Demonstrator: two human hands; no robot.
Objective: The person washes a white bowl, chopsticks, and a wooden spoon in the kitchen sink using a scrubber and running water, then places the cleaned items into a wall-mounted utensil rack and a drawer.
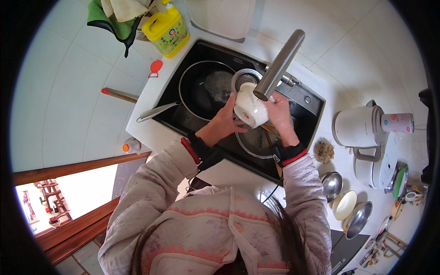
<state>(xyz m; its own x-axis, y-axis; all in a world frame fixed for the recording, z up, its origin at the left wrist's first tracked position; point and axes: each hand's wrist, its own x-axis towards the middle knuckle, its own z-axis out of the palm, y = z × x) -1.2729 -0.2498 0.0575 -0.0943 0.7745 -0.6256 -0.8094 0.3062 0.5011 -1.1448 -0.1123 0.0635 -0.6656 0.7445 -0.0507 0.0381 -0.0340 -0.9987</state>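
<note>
Both my hands hold a white ceramic bowl (251, 107) tilted on its side beneath the metal faucet (281, 67). My left hand (223, 120) grips it on the left, fingers spread along its wall. On the right, my right hand (279, 111) holds the bowl, its fingers partly hidden behind it. Below lies the black sink (220, 147). In it, a frying pan (197, 91) contains some cloudy liquid, and a round drain strainer (246, 78) shows behind the bowl. Under my hands, a round vessel (249, 147) holds liquid and chopsticks (270, 130).
A yellow detergent jug (166, 32) and a red peeler (155, 68) stand or lie at the left. On the right counter are a scrubbing ball (323, 150), an electric kettle (357, 125), metal bowls (332, 186) and a cream bowl (344, 205).
</note>
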